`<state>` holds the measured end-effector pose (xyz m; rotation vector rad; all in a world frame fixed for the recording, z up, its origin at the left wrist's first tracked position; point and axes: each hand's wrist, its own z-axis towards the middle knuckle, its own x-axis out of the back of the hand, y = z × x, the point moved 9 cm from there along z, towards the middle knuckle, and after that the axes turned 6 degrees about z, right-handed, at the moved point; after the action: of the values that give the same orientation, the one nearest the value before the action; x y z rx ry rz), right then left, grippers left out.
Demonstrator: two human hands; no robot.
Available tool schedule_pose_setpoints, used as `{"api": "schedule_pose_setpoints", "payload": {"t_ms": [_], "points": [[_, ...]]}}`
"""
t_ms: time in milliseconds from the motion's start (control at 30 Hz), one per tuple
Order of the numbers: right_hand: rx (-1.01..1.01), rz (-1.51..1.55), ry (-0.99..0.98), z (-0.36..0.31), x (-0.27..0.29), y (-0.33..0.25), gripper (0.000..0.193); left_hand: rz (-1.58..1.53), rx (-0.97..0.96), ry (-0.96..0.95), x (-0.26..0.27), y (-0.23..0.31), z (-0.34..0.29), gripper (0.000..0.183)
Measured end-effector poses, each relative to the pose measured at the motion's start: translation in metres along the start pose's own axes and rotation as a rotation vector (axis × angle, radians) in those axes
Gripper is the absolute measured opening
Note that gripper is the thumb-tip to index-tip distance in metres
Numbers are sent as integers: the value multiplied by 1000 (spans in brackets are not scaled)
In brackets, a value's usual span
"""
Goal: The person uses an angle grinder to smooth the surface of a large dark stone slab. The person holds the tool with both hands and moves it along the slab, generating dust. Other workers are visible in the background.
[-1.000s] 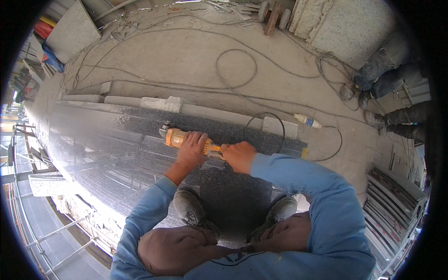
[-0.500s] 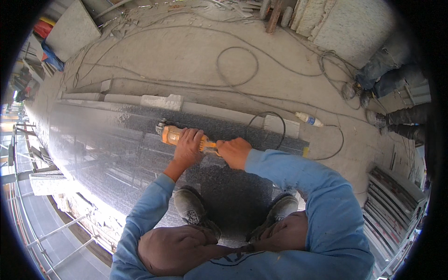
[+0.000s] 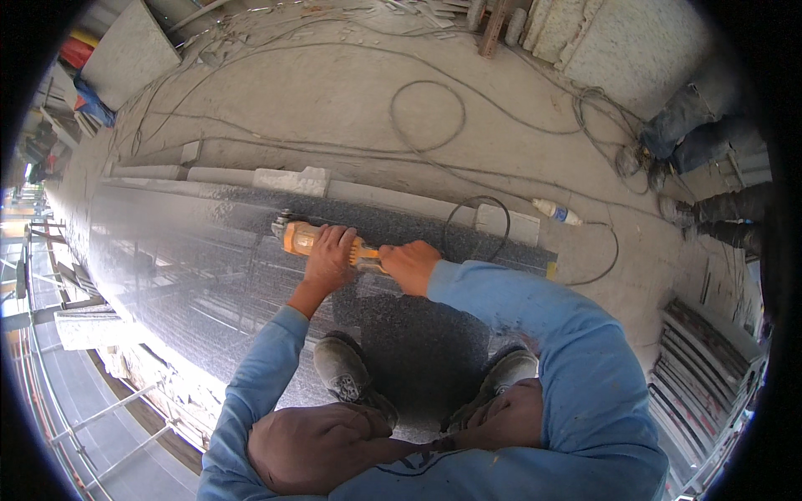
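An orange angle grinder (image 3: pixel 298 238) lies across the middle of the view, its metal head toward the left, over a dark polished stone slab (image 3: pixel 209 288). My left hand (image 3: pixel 331 255) is closed around the grinder's body. Farther back on the tool, my right hand (image 3: pixel 411 265) wraps around its rear handle. The disc under the head is too small to make out. Pale scratch lines and dust mark the slab's surface. A black power cord (image 3: pixel 507 221) loops from the tool's rear side over the slab's far right part.
My shoes (image 3: pixel 341 367) rest on the slab. Beyond its far edge, cables (image 3: pixel 434 150) and a white plug connector (image 3: pixel 555 211) lie on the dusty floor. Stone slabs (image 3: pixel 635 50) lean at the far right, stacked slabs (image 3: pixel 702 367) stand near right, and a metal railing (image 3: pixel 92 417) runs at left.
The grinder and both hands have shifted slightly to the left along the slab. Both hands keep their hold on the tool.
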<state>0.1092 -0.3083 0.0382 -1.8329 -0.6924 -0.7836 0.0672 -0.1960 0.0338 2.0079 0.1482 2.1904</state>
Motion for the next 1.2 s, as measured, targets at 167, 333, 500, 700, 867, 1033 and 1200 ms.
{"api": "schedule_pose_setpoints", "payload": {"t_ms": [167, 333, 500, 700, 867, 1033, 1200], "points": [[-22, -18, -46, 7, 0, -1, 24, 4, 8, -10, -5, -9, -1, 69], [2, -41, -41, 12, 1, -6, 25, -3, 8, -14, -1, -13, -1, 72], [34, -36, 15, 22, -3, -8, 25, 8, 18, -8, -6, -26, -5, 74], [32, -28, 27, 39, -7, -17, 21, -21, 46, -17, 4, -39, -8, 75], [-4, -37, 11, 43, -6, -18, 20, -18, 28, 10, 5, -42, -9, 74], [-28, 4, -28, 22, 0, -15, 30, -2, 35, -29, 2, -26, -9, 73], [-51, -2, -69, -17, 7, -4, 35, -16, -20, 5, 8, 16, -1, 71]]}}
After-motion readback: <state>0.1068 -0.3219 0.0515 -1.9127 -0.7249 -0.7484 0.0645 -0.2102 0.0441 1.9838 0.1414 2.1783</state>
